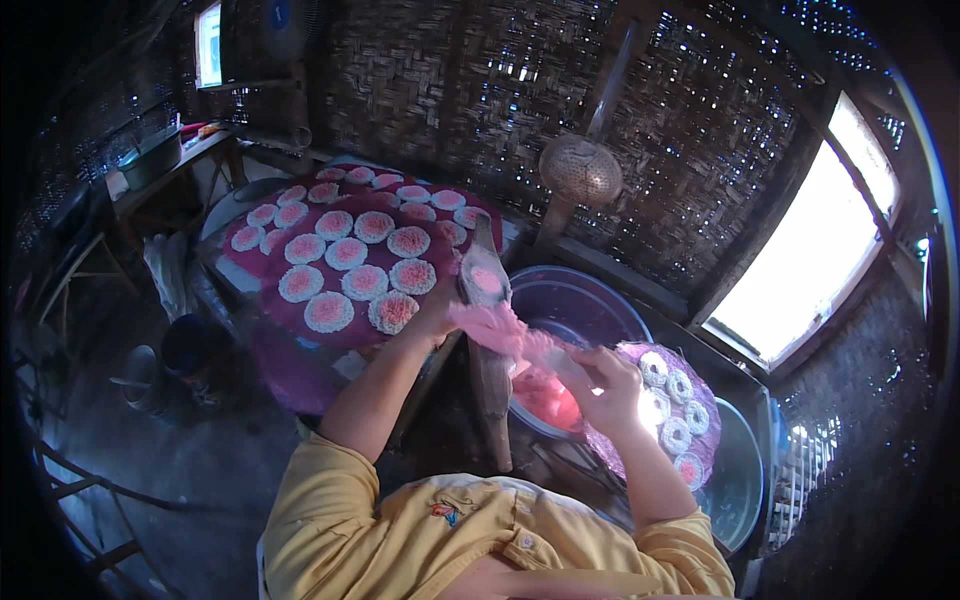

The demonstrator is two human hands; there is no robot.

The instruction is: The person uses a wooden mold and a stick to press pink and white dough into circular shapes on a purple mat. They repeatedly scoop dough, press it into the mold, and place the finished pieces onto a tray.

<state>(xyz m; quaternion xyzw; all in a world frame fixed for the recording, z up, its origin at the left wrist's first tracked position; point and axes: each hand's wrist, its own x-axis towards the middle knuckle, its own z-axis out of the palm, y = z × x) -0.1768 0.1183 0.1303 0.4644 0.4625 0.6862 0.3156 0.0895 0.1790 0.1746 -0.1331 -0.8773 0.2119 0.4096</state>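
Note:
A lumpy strip of pink dough [505,332] stretches between my two hands, across a long wooden tool [490,385]. My left hand [437,313] is closed on its left end beside this tool, with the fingers partly hidden. My right hand [607,388] pinches the other end, lower and to the right. A round pink patch sits in the hollow of the wooden tool's upper part. Below my hands, more pink dough [548,402] lies in a large purple basin [590,285].
Left of my hands, a purple sheet [275,318] bears many pink-and-white lacy discs [345,254]. A purple round mat [712,425] with several white rings [676,436] overlaps a green basin [742,480] at right. A perforated ladle [580,170] hangs on the woven wall.

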